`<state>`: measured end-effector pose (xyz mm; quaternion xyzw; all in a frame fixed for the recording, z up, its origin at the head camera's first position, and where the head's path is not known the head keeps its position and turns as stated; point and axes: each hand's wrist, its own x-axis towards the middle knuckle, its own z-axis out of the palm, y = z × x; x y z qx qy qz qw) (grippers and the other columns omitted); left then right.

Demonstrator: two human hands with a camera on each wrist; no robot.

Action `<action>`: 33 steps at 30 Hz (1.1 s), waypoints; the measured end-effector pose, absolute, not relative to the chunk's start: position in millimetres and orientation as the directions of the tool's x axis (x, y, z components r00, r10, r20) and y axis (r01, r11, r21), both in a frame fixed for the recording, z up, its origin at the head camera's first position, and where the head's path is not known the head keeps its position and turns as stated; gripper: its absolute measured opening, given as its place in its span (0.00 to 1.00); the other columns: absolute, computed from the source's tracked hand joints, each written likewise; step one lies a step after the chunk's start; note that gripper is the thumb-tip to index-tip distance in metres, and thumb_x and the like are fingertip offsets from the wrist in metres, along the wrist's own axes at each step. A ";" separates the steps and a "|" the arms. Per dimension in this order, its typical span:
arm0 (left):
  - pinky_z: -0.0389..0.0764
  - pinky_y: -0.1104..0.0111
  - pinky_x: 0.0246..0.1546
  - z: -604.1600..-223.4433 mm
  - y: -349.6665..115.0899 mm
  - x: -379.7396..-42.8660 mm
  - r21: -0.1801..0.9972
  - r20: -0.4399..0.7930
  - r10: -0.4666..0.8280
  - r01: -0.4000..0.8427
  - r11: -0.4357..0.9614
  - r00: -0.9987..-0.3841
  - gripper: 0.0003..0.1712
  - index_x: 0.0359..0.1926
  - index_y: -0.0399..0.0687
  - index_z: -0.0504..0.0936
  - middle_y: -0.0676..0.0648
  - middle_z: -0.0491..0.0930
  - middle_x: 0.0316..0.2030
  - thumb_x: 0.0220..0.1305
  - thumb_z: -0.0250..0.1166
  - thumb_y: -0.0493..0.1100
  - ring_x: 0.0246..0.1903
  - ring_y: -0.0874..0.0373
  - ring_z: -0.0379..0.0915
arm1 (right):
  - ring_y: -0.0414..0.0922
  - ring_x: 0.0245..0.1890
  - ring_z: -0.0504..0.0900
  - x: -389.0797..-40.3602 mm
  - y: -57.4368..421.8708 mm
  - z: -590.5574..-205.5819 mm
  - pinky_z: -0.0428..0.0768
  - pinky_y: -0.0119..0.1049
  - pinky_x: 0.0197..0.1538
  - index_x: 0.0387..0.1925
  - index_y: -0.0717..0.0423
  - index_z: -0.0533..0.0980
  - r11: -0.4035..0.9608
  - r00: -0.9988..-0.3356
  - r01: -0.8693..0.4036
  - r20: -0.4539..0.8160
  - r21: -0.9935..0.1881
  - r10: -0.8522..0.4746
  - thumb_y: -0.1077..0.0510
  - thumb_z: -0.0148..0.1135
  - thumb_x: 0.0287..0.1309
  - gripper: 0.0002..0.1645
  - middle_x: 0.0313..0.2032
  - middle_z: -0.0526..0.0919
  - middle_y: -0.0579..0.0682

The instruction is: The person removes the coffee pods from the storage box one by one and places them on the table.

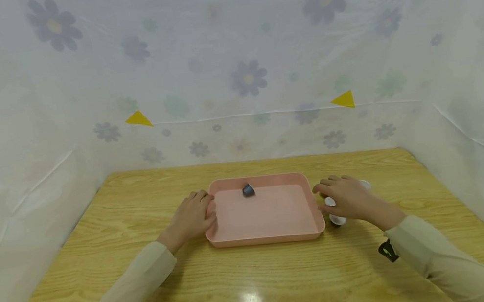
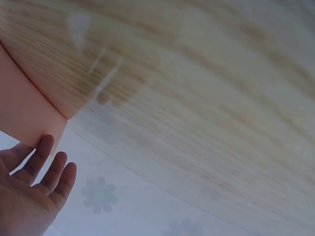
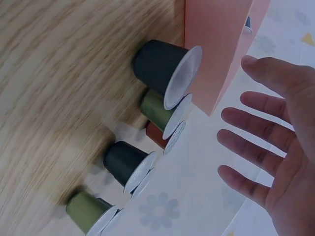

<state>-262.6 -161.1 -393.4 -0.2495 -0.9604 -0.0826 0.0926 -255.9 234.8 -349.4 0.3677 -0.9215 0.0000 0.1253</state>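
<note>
A shallow pink tray (image 1: 271,214) lies on the table, with one dark coffee capsule (image 1: 248,190) tipped on its side near the back left. My left hand (image 1: 190,215) is at the tray's left side; in the left wrist view its extended fingertips touch the outer wall. My right hand (image 1: 347,196) is beside the right rim, fingers spread and holding nothing. Under and around it stand several coffee capsules with white lids upward. The right wrist view shows black (image 3: 156,66), green (image 3: 156,108) and reddish-brown (image 3: 156,133) ones beside the tray.
The wooden table (image 1: 246,278) has white flowered sheeting (image 1: 214,50) behind it and at both sides. A small black object (image 1: 387,251) shows by the right sleeve. Two yellow triangles (image 1: 139,119) are on the back sheet.
</note>
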 end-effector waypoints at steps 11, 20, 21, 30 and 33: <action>0.74 0.54 0.48 -396.3 -161.5 -263.9 0.113 0.217 0.464 0.495 0.862 -0.859 0.24 0.51 0.39 0.75 0.44 0.73 0.49 0.57 0.58 0.48 0.51 0.46 0.69 | 0.47 0.41 0.79 -267.6 217.8 -354.5 0.77 0.46 0.41 0.45 0.50 0.77 0.733 -0.710 -0.675 0.198 0.083 -0.676 0.47 0.66 0.48 0.21 0.42 0.81 0.47; 0.74 0.53 0.48 -395.4 -161.0 -263.6 0.111 0.205 0.460 0.487 0.866 -0.864 0.24 0.52 0.40 0.75 0.44 0.73 0.49 0.58 0.58 0.49 0.51 0.46 0.68 | 0.46 0.40 0.78 -277.8 203.5 -356.6 0.77 0.45 0.40 0.45 0.50 0.76 0.728 -0.711 -0.683 0.168 0.066 -0.683 0.47 0.65 0.48 0.22 0.43 0.80 0.45; 0.74 0.53 0.48 -395.3 -161.1 -263.5 0.111 0.204 0.459 0.486 0.867 -0.865 0.24 0.52 0.40 0.75 0.44 0.73 0.49 0.58 0.58 0.49 0.51 0.46 0.68 | 0.46 0.40 0.77 -279.3 202.3 -356.9 0.77 0.46 0.40 0.45 0.49 0.76 0.727 -0.711 -0.683 0.162 0.068 -0.684 0.47 0.65 0.48 0.22 0.43 0.79 0.45; 0.74 0.53 0.48 -394.7 -161.0 -263.7 0.111 0.205 0.459 0.486 0.867 -0.865 0.24 0.52 0.40 0.75 0.43 0.73 0.49 0.58 0.58 0.49 0.51 0.45 0.68 | 0.48 0.43 0.78 -290.7 189.2 -356.5 0.76 0.47 0.42 0.47 0.50 0.75 0.715 -0.702 -0.696 0.143 0.072 -0.698 0.46 0.64 0.49 0.23 0.46 0.78 0.46; 0.74 0.53 0.49 -394.8 -161.2 -264.2 0.108 0.206 0.460 0.488 0.866 -0.863 0.24 0.52 0.40 0.75 0.43 0.73 0.49 0.58 0.58 0.49 0.51 0.45 0.68 | 0.48 0.43 0.77 -294.6 184.9 -356.1 0.76 0.47 0.42 0.47 0.50 0.75 0.714 -0.703 -0.695 0.128 0.080 -0.699 0.46 0.64 0.49 0.23 0.46 0.79 0.47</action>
